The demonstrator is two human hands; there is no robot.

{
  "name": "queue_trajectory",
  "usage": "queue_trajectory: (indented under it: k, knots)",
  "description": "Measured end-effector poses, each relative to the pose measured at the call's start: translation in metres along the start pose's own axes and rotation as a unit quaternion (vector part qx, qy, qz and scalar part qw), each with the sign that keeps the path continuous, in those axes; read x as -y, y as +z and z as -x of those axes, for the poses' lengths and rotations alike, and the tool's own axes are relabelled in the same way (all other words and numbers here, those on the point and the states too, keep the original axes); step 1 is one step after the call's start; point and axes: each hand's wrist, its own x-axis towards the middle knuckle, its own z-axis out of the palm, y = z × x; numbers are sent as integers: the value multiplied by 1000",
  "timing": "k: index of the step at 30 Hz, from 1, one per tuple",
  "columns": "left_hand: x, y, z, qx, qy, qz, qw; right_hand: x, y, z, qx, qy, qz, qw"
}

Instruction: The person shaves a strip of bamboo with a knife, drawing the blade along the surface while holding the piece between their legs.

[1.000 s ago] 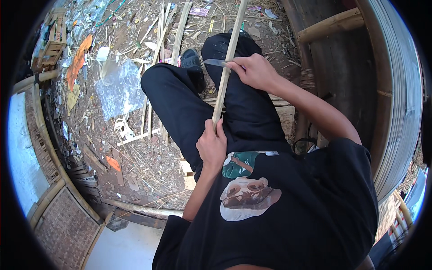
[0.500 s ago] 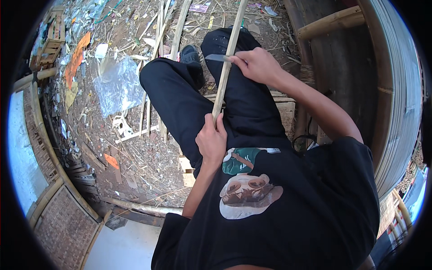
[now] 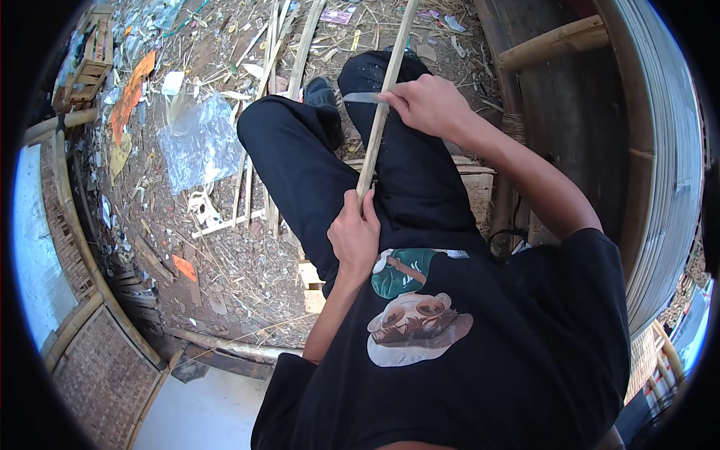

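Observation:
A long, pale bamboo strip (image 3: 373,148) slants up from my lap, over my right thigh, and out past the top edge of the view. Its near end sits in my left hand (image 3: 354,230), with the thumb and fingers closed round it. Higher up, my right hand (image 3: 426,107) is closed on a knife (image 3: 363,97). The blade points left and lies across the strip near my right knee; the handle is hidden inside the fist. Small pale specks dot the dark trouser cloth around the knee.
Several more bamboo strips (image 3: 301,49) lie on the littered ground beyond my knees. To the left are a clear plastic sheet (image 3: 199,142) and an orange scrap (image 3: 129,97). A wooden crate (image 3: 91,56) stands far left. Bamboo poles (image 3: 555,41) and a wall edge rise close on my right.
Both hands keep their grips, and the knife stays at nearly the same place on the strip. My right hand has shifted very slightly; the whole view has moved a little.

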Motion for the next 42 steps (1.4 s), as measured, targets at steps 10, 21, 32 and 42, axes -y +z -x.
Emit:
queue_trajectory:
  k: [10, 21, 32, 42]
  knots:
    - [-3, -2, 5, -8, -10, 26, 1000, 21, 4, 23, -16, 11, -22, 1000]
    - [-2, 2, 4, 1, -20, 31, 999, 39, 18, 46, 68, -21, -34, 997]
    - [-3, 1, 3, 9, -19, 48, 999, 26, 2, 25, 42, -9, 15, 999]
    - [0, 1, 2, 11, -27, 44, 999, 28, 1, 26, -10, 5, -10, 1000]
